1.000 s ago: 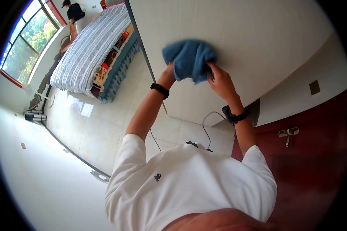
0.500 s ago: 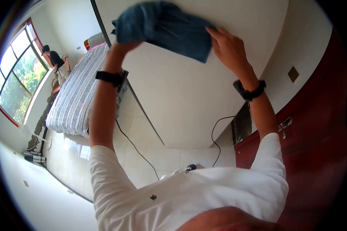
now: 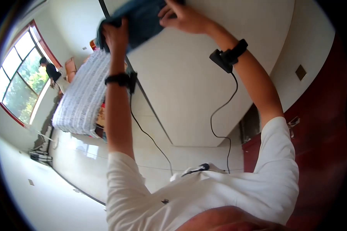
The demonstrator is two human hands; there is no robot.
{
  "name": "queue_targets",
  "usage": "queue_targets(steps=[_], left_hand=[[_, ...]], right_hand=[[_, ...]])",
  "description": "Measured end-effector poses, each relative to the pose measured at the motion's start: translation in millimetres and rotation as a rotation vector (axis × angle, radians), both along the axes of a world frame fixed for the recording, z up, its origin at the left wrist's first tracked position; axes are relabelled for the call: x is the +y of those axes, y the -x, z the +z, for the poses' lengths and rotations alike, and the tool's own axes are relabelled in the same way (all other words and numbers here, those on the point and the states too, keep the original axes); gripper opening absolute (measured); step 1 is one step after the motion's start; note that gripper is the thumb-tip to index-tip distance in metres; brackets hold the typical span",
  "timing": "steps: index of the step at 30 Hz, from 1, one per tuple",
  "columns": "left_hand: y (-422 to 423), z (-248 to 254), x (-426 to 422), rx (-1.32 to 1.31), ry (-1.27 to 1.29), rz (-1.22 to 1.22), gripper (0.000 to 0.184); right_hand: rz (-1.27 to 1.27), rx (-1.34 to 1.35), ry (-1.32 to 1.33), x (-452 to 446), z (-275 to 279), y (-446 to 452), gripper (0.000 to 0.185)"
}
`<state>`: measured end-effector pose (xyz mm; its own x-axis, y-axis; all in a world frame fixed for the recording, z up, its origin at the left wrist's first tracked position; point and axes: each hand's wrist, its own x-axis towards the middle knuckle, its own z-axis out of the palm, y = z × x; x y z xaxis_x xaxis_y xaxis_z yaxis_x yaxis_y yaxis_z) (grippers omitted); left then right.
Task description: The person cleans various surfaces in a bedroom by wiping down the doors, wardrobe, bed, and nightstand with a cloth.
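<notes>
A dark blue cloth (image 3: 144, 27) is at the top of the view, in front of a pale, smooth panel (image 3: 204, 84); its upper edge runs out of the frame. My left hand (image 3: 117, 36) grips the cloth's left end, thumb toward the right, with fabric bunched around the fingers. At the right part of the cloth, my right hand (image 3: 185, 17) has bent fingers closed on the fabric, and the fingertips are partly blurred. Black bands with small boxes sit on both wrists, and a cable (image 3: 223, 106) hangs from the right one.
A bed with a striped cover (image 3: 79, 98) stands to the left. Beyond it, a person in a dark top (image 3: 53, 73) is by the window (image 3: 23, 73). A dark red door (image 3: 316, 165) is at the right. Another cable (image 3: 152, 138) trails to the tiled floor (image 3: 81, 148).
My right hand has moved left and up along the cloth, its fingers now more bent. The cloth has shifted left and up and looks more gathered. My view has turned slightly.
</notes>
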<state>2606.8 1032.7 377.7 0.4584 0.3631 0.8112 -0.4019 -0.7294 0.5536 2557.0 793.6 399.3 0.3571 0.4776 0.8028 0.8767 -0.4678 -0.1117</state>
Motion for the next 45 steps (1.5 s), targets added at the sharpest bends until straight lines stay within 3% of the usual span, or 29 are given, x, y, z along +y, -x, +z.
queue_targets(steps=[2,4,6,8,9,11,12,13,14,15,16,17,18,20,21,22,23,24,25,27,28,29,30,35,36,37,39,40,45], left_hand=[[-33.3,-57.6,28.7,-0.016,-0.006,-0.030,0.086],[-85.8,-138.3,78.0,0.169,-0.108,-0.193,0.087],[3.0,-135.3,48.7,0.678,0.617,-0.556,0.084],[-7.4,-177.9,62.1,0.476,0.600,-0.660,0.078],[-43.7,-198.4,84.2,0.387,0.438,-0.595,0.071],[-112.8,-237.1,126.5,0.198,0.135,-0.396,0.059],[-118.8,-227.9,124.7,-0.023,-0.238,0.096,0.061],[-82.5,-180.6,100.5,0.143,-0.023,0.046,0.054],[-101.3,-164.4,121.1,0.072,-0.374,0.188,0.052],[-60.8,-111.2,96.4,0.335,-0.751,0.439,0.067],[-80.4,-92.6,103.5,0.107,-0.542,0.202,0.063],[-36.0,-58.8,52.6,-0.138,-0.395,0.075,0.064],[-30.7,-34.0,30.8,-0.266,-0.458,0.022,0.061],[-6.4,-0.7,-20.1,-0.457,-0.695,-0.033,0.041],[-20.8,9.7,-30.1,-0.487,-1.030,0.242,0.037],[-21.2,13.8,-63.6,-0.633,-0.932,0.109,0.043],[-50.2,12.2,-81.4,-0.609,-0.931,0.215,0.052],[-11.5,23.1,-130.1,-0.692,-0.703,-0.024,0.061],[3.1,28.2,-161.3,-0.728,-0.652,0.036,0.056],[9.1,35.7,-203.0,-0.732,-0.718,0.024,0.059],[52.2,46.3,-243.4,-0.585,-0.876,-0.017,0.068],[50.5,43.6,-267.8,-0.757,-0.832,-0.080,0.063],[59.5,37.9,-282.9,-0.754,-0.832,-0.202,0.061],[95.4,-43.6,-350.6,-0.477,-1.085,-0.587,0.050],[77.3,-54.0,-363.0,-0.706,-1.031,-0.291,0.052],[91.5,-74.7,-370.8,-0.691,-0.956,-0.522,0.047],[98.5,-143.6,-395.8,-0.672,-1.054,-0.608,0.027],[98.9,-174.5,-399.6,-0.711,-1.151,-0.644,0.019],[99.4,-262.2,-367.6,-0.479,-1.093,-0.910,0.013]], right_hand=[[0.051,0.238,0.071,10.6,-18.6,12.5,0.070],[0.072,0.293,0.166,25.7,-44.9,3.6,0.063],[0.161,0.304,0.281,37.2,-70.1,7.7,0.052],[0.106,0.291,0.450,44.3,-86.9,7.1,0.047],[0.089,0.284,0.432,42.4,-91.6,12.5,0.047],[-0.059,-0.034,0.533,39.1,-97.8,22.3,0.050],[-0.062,-0.028,0.509,35.6,-100.3,19.6,0.050],[-0.126,-0.322,0.437,30.2,-104.5,15.1,0.048],[-0.197,-0.609,0.365,22.5,-109.7,9.0,0.046],[-0.224,-0.575,0.375,11.4,-114.8,1.7,0.042],[-0.230,-0.550,0.369,1.5,-117.4,10.2,0.042],[-0.320,-0.432,0.400,-12.9,-110.7,23.6,0.039],[-0.408,-0.315,0.434,-27.4,-104.8,35.1,0.037],[-0.515,-0.372,0.323,-58.5,-103.3,48.9,0.035],[-0.612,-0.449,0.207,-77.0,-102.0,54.8,0.034],[-0.663,-0.568,0.125,-97.4,-99.8,60.4,0.029],[-0.736,-0.406,0.081,-118.9,-106.4,61.8,0.033],[-0.662,-0.201,-0.025,-139.2,-105.2,72.5,0.038],[-0.650,-0.335,-0.104,-155.7,-106.3,76.3,0.040],[-0.639,-0.457,-0.163,-184.1,-115.6,83.8,0.042],[-0.692,-0.261,-0.200,-192.3,-126.5,90.9,0.042],[-0.739,-0.060,-0.230,-198.6,-137.8,97.0,0.042],[-0.730,-0.041,-0.202,-204.6,-149.0,100.6,0.042],[-0.648,0.097,-0.368,-221.4,-216.3,115.4,0.042],[-0.681,0.179,-0.394,-218.8,-225.6,123.3,0.039],[-0.714,0.264,-0.423,-213.3,-236.5,133.7,0.036],[-0.734,0.269,-0.347,-203.7,-265.8,148.6,0.033],[-0.660,0.489,-0.459,-219.2,-312.2,139.6,0.027],[-0.640,0.484,-0.285,-225.3,-375.0,165.2,0.017]])
